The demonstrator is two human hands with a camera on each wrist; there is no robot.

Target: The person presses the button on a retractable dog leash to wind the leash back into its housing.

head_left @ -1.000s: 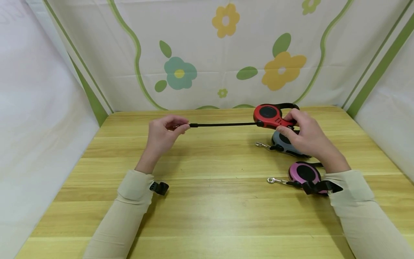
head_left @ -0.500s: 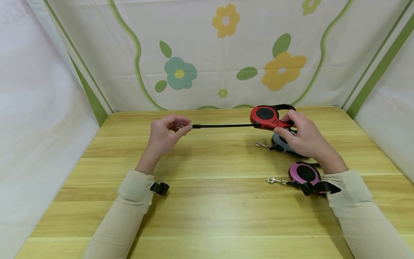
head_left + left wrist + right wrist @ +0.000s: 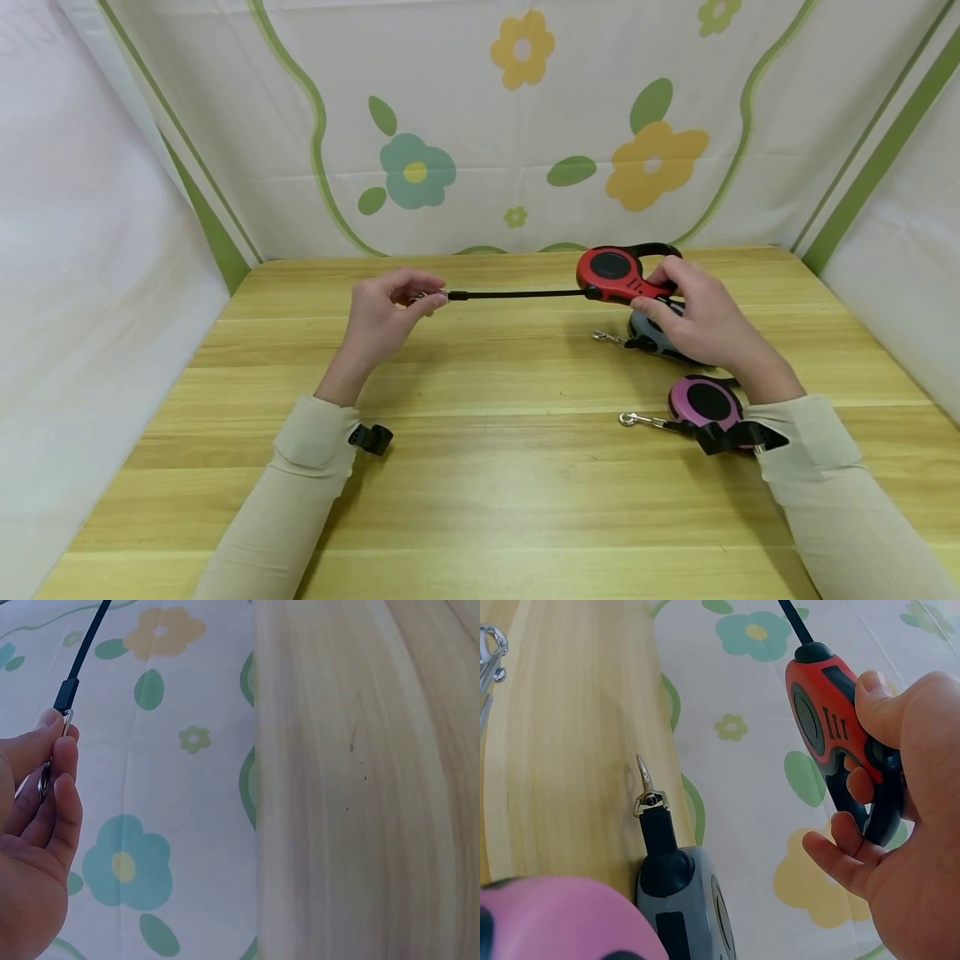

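The red leash (image 3: 617,273) is up in the air over the far side of the table (image 3: 480,467). The right hand (image 3: 701,321) grips its black handle, thumb on top. Its black cord (image 3: 517,293) runs straight out to the left hand (image 3: 382,312), which pinches the metal clip (image 3: 427,295) at the end. Just under the right hand lies a grey leash (image 3: 652,333) — and nearer the person, a pink leash (image 3: 705,404).
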